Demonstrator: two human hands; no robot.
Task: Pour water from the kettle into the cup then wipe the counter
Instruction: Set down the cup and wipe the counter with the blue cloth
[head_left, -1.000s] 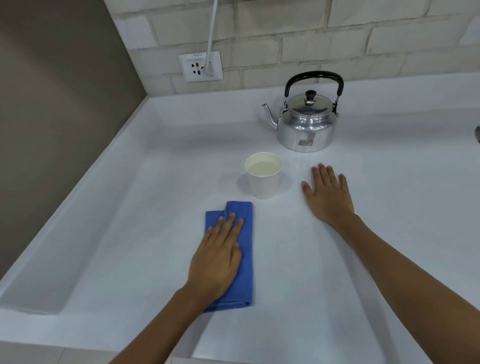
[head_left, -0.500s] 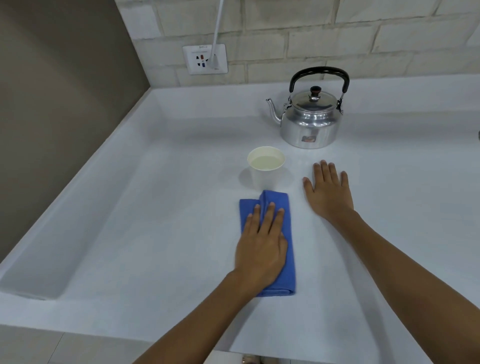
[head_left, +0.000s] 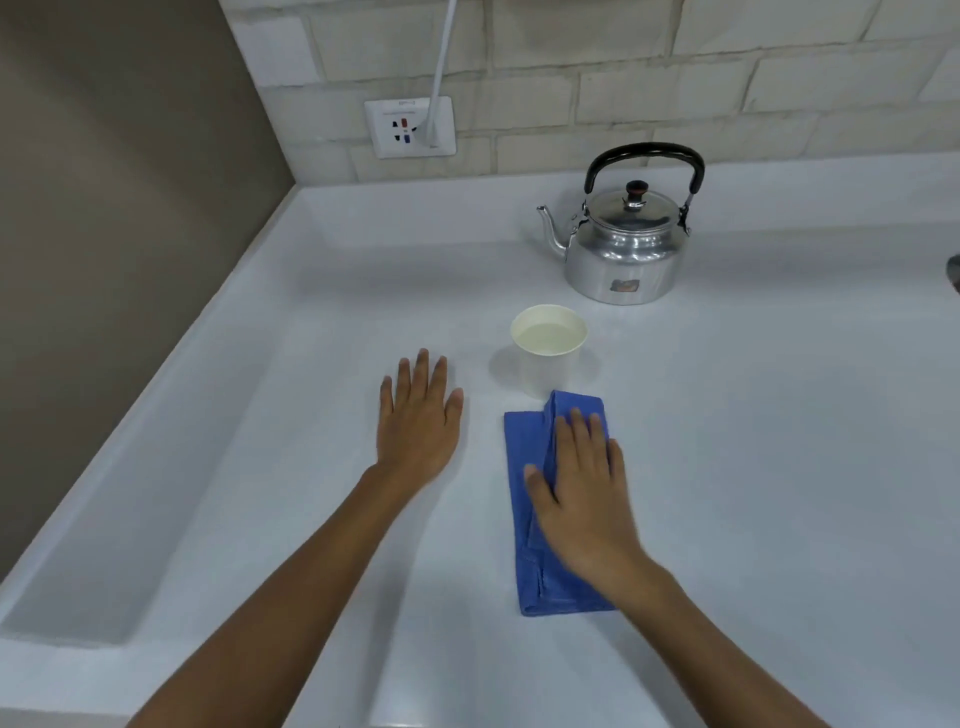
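Note:
A silver kettle (head_left: 623, 254) with a black handle stands upright at the back of the white counter (head_left: 753, 441). In front of it is a white paper cup (head_left: 549, 345) holding water. A folded blue cloth (head_left: 522, 467) lies just in front of the cup, its far end touching the cup's base. My right hand (head_left: 579, 501) presses flat on the cloth and covers its right half. My left hand (head_left: 418, 421) lies flat on the bare counter left of the cup, fingers spread, holding nothing.
A raised rim (head_left: 171, 415) runs along the counter's left side by a brown wall. A wall socket (head_left: 410, 127) with a white cable plugged in sits on the brick backsplash. A dark object (head_left: 954, 273) pokes in at the right edge.
The cloth slid right to below the cup. My left hand came off it and rests on the counter; my right hand, flat on the counter before, is on the cloth.

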